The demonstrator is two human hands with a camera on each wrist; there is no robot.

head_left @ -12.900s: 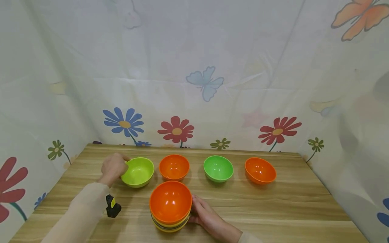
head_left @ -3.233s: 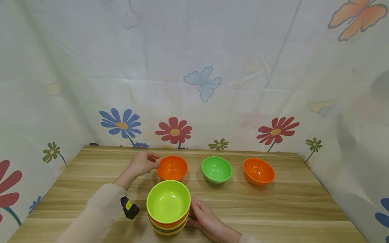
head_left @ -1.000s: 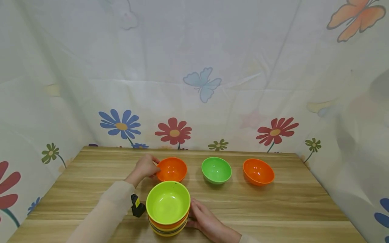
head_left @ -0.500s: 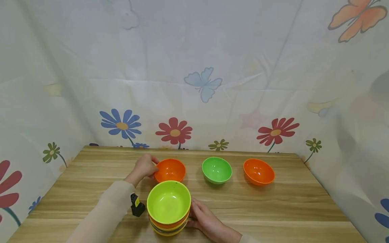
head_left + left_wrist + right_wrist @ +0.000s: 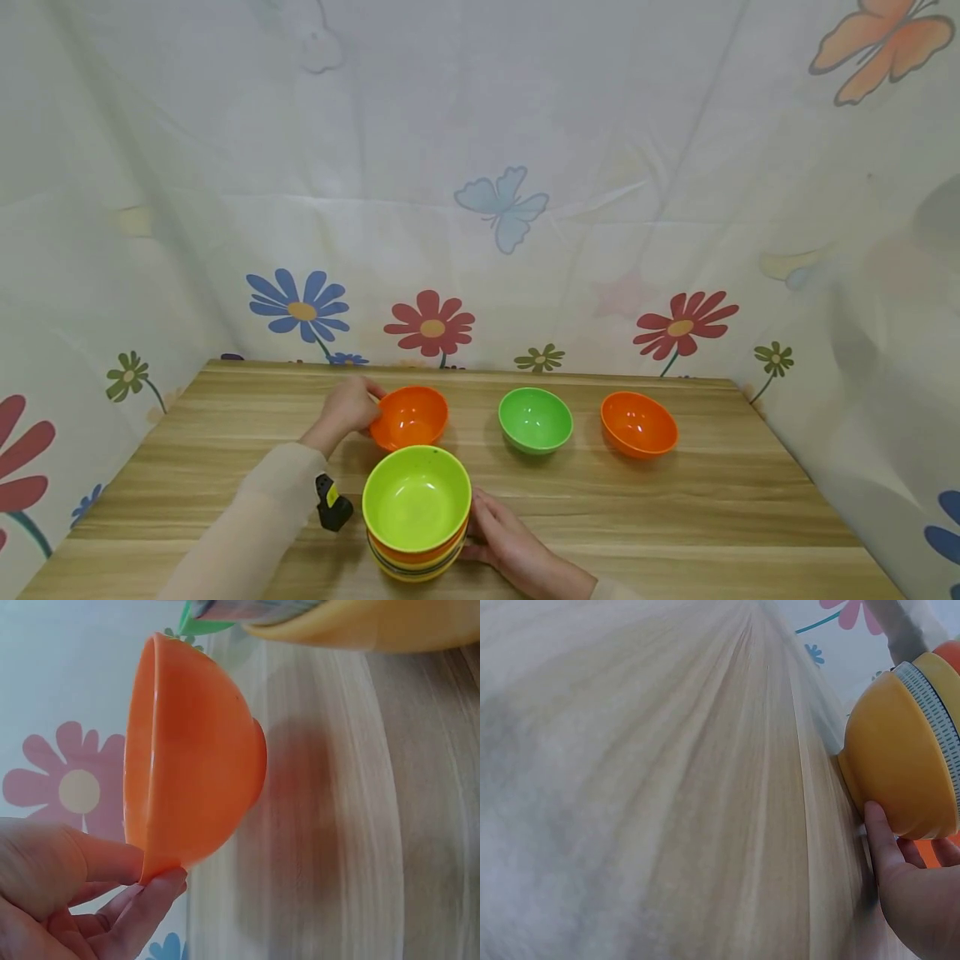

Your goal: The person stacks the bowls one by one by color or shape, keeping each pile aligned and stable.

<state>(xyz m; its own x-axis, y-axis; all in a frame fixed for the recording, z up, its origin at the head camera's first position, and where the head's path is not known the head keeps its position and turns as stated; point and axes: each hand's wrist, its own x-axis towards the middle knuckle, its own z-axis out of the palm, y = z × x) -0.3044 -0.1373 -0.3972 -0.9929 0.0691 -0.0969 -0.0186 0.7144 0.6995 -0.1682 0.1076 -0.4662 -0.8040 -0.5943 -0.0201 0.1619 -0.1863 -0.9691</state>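
My left hand pinches the rim of an orange bowl between thumb and fingers. In the left wrist view this orange bowl is off the wooden table, its shadow beside its foot. In front of it stands a stack of nested bowls, a lime-green one on top, with orange, patterned-band and yellow ones below. My right hand holds the stack's right side. The right wrist view shows the thumb and fingers of my right hand against the lowest yellow bowl.
A green bowl and another orange bowl stand in a row toward the back right of the wooden table. A black device with a yellow mark sits at my left wrist. A flowered cloth hangs behind the table.
Earlier, the lime-green bowl went from the back left onto the stack. Since then my left hand has gripped the orange bowl's rim and moved it slightly left. The right hand stays at the stack.
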